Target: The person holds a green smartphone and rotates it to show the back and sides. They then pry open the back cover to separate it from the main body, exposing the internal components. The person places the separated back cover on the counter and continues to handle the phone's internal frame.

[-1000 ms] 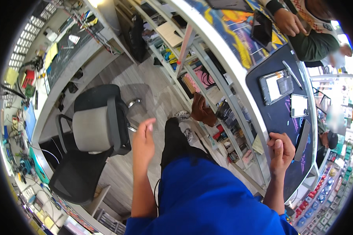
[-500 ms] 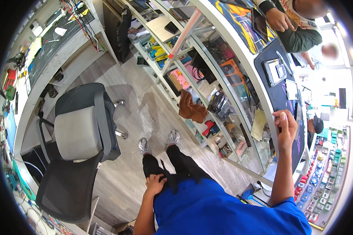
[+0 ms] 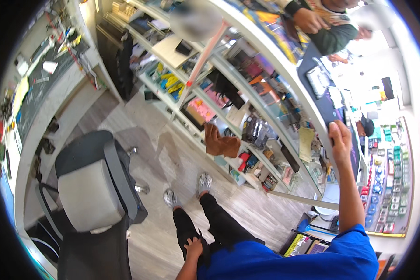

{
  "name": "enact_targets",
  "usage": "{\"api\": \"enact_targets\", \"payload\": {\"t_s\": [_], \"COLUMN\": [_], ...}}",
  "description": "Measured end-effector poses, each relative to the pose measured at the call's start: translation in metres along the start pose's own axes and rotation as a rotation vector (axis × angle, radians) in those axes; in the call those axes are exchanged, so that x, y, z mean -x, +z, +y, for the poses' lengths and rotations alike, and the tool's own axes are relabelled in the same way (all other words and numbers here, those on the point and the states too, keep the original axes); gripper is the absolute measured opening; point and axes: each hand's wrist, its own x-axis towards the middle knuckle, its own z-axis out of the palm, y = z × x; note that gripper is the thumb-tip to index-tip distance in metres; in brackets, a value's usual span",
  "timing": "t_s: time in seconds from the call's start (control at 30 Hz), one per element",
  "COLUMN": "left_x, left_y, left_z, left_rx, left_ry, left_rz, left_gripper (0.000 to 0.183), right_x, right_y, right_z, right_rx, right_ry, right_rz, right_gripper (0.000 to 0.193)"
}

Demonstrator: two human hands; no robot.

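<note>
My left hand [image 3: 193, 247] lies on the thigh of my black trousers [image 3: 187, 229], its fingers spread and holding nothing. Out to the right, my right hand [image 3: 341, 140] rests at the edge of the counter [image 3: 308, 99] with its fingers curled in. A dark patch shows by the fingertips; what they hold, if anything, I cannot make out. Just beyond that hand, on a dark work mat [image 3: 330, 111], lies an opened device [image 3: 318, 82], blurred here.
A black office chair with a grey back cushion [image 3: 91, 196] stands to my left, beside a workbench [image 3: 56, 84]. Ahead, glass shelves [image 3: 261, 100] hold cables and boxes, with a brown cloth [image 3: 220, 141] hanging off them. Another person's hand [image 3: 310, 21] is across the counter.
The whole view has shifted and blurred, with the chair now lower in it. My right hand stays at the counter edge, and my left hand is still on my thigh.
</note>
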Motion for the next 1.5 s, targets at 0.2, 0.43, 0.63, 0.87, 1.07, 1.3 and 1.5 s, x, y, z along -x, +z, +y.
{"api": "enact_targets", "payload": {"t_s": [0.2, 0.43, 0.63, 0.87, 1.07, 1.3, 1.5], "left_x": [-0.023, 0.046, 0.013, 0.042, 0.191, 0.202, 0.17], "left_y": [-0.002, -0.136, -0.213, -0.332, -0.454, -0.554, -0.595], "left_z": [-0.034, 0.019, 0.079, 0.179, 0.346, 0.452, 0.455], "left_rx": [-0.075, 0.314, 0.037, -0.196, 0.318, -0.325, -0.773], "left_ry": [0.067, 0.019, 0.063, 0.263, 0.737, 1.097, 1.232], "left_rz": [0.076, 0.069, 0.08, 0.576, 1.187, 1.134, 1.007], "left_gripper": [0.079, 0.051, 0.047, 0.029, 0.009, 0.019, 0.02], "right_x": [0.009, -0.008, 0.011, 0.03, 0.015, -0.017, -0.024], "right_y": [-0.011, -0.004, -0.018, -0.039, -0.054, -0.029, -0.021], "right_z": [0.008, -0.001, 0.003, 0.016, 0.053, 0.036, 0.026], "right_rx": [-0.086, -0.125, -0.227, -0.561, -0.262, 0.016, 0.06], "right_ry": [0.062, -0.071, -0.015, 0.096, 0.065, 0.082, 0.165], "right_rz": [-0.003, -0.022, 0.032, 0.142, 0.239, 0.366, 0.386], "right_gripper": [0.049, 0.048, 0.048, 0.028, 0.023, 0.016, 0.009]}}
